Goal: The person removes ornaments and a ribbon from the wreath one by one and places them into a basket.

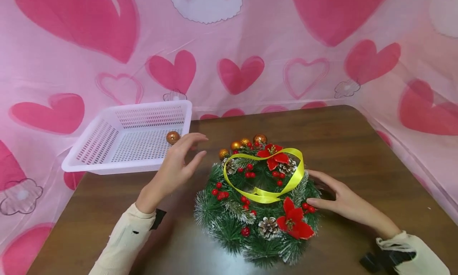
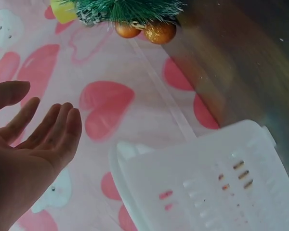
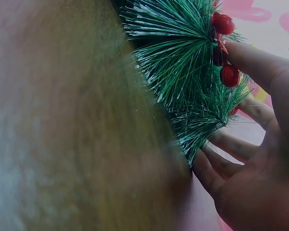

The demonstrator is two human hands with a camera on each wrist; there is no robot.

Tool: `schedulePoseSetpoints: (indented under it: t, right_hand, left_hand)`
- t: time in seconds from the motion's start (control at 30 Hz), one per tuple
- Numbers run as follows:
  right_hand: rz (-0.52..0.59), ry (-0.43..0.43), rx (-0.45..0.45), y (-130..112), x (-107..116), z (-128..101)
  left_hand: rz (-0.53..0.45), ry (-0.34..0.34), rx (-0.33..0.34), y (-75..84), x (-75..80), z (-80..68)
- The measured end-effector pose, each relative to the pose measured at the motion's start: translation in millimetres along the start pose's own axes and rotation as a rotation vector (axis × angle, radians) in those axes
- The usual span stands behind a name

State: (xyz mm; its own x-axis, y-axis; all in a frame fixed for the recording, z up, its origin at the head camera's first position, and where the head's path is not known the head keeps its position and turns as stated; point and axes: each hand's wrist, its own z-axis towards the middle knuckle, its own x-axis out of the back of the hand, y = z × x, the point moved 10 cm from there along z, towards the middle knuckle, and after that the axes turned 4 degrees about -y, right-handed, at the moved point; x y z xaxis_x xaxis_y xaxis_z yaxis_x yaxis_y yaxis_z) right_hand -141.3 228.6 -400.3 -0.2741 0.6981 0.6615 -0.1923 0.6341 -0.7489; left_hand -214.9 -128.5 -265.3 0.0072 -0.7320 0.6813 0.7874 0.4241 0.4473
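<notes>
So your left hand (image 1: 175,163) is hanging in the air with the fingers loose and spread, nothing in it, right between the white perforated plastic basket (image 1: 107,163) and the round green artificial-pine wreath (image 1: 255,201). The wreath sits flat on the dark brown wood-grain worktop (image 1: 358,148), just to the right of that hand, and the cluster of shiny gold ball ornaments (image 1: 243,143) on its far rim is the closest bit to your fingertips, a short way right of them. One more gold ball (image 1: 173,137) already lies inside the basket near its right corner, just beyond your left fingers. Your right hand (image 1: 343,201) is on the opposite side, fingers nearly straight and pressed against the wreath's right edge, the fingertips tucked into the frosted bristly needles next to some small red berries (image 3: 229,74); it steadies rather than grips, as far as I can tell. So the left hand is clearly the nearer one to both the gold balls and the basket. Texture-wise: the needles are stiff and spiky with white tips, there are brown pinecones (image 1: 268,226), red fabric poinsettia flowers (image 1: 295,223), and a glossy yellow ribbon loop (image 1: 264,175) lying across the middle. The basket is rigid, slotted and shallow, hanging partly over the worktop's left edge.
</notes>
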Motion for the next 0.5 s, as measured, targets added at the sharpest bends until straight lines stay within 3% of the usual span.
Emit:
schedulePoseSetpoints:
  t: [0.17, 0.5]
  right_hand:
    - [-0.035, -0.001, 0.017, -1, 0, 3]
    - [-0.052, 0.033, 0.032, -11, 0, -2]
  left_hand:
    - [0.002, -0.012, 0.017, -3.3, -11.3, -0.2]
    - [-0.045, -0.122, 0.048, -14.0, -44.3, 9.2]
